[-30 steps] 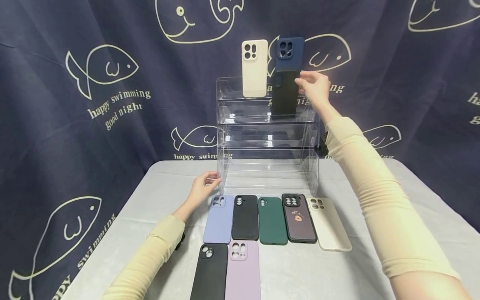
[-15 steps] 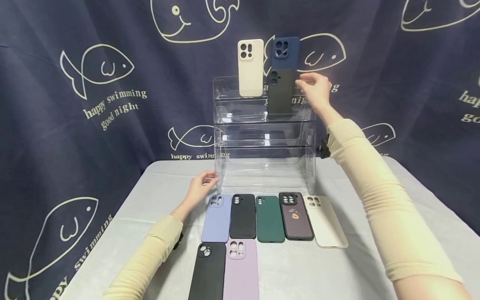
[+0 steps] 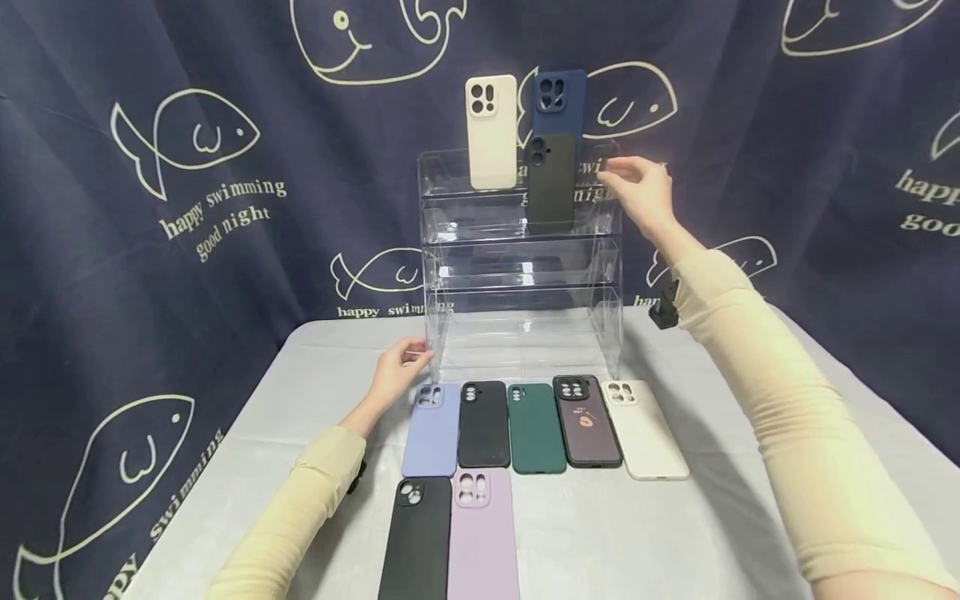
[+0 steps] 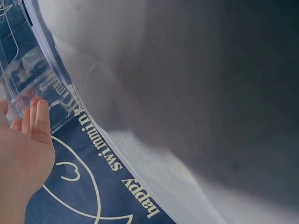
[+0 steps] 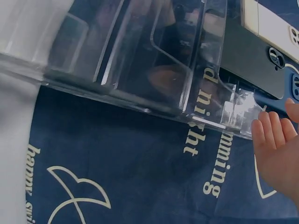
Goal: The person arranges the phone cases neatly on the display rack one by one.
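Observation:
A clear tiered display stand (image 3: 522, 287) stands at the back of the table. On its top tier a cream phone case (image 3: 491, 137) and a navy phone case (image 3: 560, 104) stand upright. A dark grey phone case (image 3: 551, 183) stands one tier lower, covering the navy one's lower part. My right hand (image 3: 643, 193) is beside the stand's upper right side, fingers extended and apart from the grey case; the right wrist view shows the palm and fingers (image 5: 271, 128) near the stand's edge. My left hand (image 3: 395, 372) pinches the stand's lower left side edge.
Before the stand lie a light blue case (image 3: 432, 433), a black case (image 3: 484, 425), a green case (image 3: 537, 431), a dark purple case (image 3: 588, 433) and a cream case (image 3: 648, 437). Nearer are another black case (image 3: 417, 542) and a lilac case (image 3: 483, 542). A patterned curtain (image 3: 225, 333) hangs behind.
My right hand has let go of the dark grey phone case and drawn off to the right. The case stays upright on its tier. My left hand keeps its place at the stand.

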`<state>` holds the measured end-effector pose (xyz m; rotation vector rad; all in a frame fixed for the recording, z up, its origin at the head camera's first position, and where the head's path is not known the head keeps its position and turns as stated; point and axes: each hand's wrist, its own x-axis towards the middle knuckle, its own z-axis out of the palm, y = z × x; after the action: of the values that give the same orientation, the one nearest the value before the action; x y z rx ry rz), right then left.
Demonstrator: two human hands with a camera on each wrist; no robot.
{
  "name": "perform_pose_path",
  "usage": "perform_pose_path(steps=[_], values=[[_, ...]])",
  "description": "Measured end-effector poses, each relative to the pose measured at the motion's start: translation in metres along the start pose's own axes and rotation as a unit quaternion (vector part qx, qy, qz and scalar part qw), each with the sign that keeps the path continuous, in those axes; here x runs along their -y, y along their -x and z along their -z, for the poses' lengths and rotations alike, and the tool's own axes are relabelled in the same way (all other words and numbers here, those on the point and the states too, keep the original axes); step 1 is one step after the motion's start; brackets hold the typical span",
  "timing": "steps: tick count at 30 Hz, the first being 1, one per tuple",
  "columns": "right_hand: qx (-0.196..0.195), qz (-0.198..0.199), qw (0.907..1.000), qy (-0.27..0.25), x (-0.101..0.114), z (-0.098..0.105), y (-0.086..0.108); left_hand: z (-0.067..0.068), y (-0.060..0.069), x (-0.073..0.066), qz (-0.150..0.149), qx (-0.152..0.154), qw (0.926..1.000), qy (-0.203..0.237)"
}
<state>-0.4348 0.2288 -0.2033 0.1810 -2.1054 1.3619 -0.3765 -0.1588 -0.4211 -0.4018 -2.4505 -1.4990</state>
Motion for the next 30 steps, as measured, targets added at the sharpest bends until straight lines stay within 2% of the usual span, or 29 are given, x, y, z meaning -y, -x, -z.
perform_pose_path(steps=[5, 11, 24, 30], values=[[0.027, -0.006, 0.9993, -0.024, -0.005, 0.011, 0.012, -0.001, -0.001, -0.001, -0.006, 0.003, 1.0000, 0.001], [0.066, -0.015, 0.9975, -0.020, -0.008, 0.021, 0.031, -0.001, -0.002, 0.001, -0.007, 0.002, 1.0000, -0.001], [0.126, -0.014, 0.9908, -0.046, -0.018, 0.023, 0.075, 0.002, -0.001, 0.000, -0.007, 0.006, 0.9999, -0.004], [0.147, -0.011, 0.9890, -0.017, -0.020, 0.025, 0.096, 0.001, -0.001, -0.001, -0.013, 0.002, 0.9999, -0.011]])
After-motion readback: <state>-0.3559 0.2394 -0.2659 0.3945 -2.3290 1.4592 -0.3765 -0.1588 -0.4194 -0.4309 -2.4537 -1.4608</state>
